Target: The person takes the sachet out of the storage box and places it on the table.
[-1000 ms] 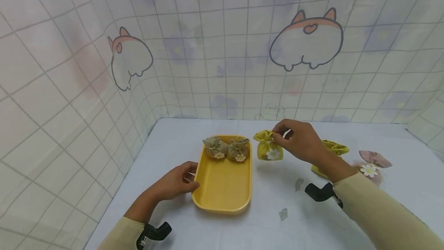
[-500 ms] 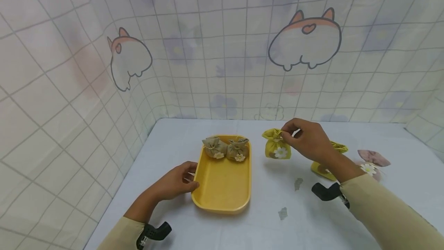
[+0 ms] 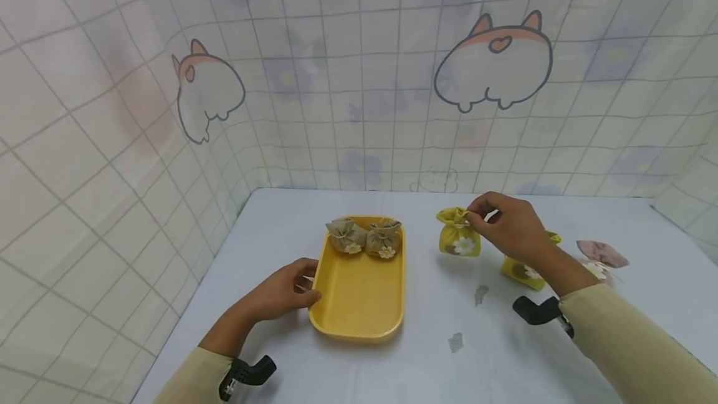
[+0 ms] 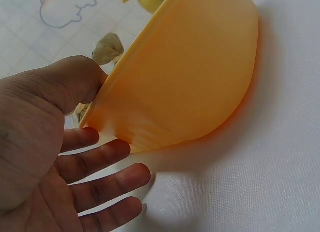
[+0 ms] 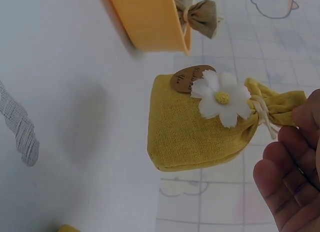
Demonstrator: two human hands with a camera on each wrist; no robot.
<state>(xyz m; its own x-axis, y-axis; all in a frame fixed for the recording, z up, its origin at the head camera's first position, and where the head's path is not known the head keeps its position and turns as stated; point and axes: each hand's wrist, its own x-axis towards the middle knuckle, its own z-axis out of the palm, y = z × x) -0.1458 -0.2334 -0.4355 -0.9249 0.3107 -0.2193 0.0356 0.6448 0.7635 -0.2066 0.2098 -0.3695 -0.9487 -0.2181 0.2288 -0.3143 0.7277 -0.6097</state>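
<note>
My right hand [image 3: 507,223] pinches the gathered neck of a yellow drawstring pouch [image 3: 460,242], which hangs above the table to the right of the tray. The right wrist view shows the pouch's white flower [image 5: 221,98] and a brown oval tag [image 5: 187,79]. At the left side of the yellow plastic tray [image 3: 359,304], my left hand [image 3: 283,292] holds the rim: thumb over the edge, a finger against the outer wall, the other fingers spread below. Two greyish-tan pouches [image 3: 344,237] with small flowers sit side by side at the tray's far end.
Partly behind my right forearm lie a second yellow pouch [image 3: 518,270] and a pink pouch [image 3: 603,253] on the white tabletop [image 3: 404,366]. Two grey-green patches [image 3: 456,342] mark the cloth. A patterned curtain [image 3: 387,80] closes off the back and left.
My right hand has drawn the yellow pouch rightward, away from the tray's right edge. The left hand and the tray stay in place.
</note>
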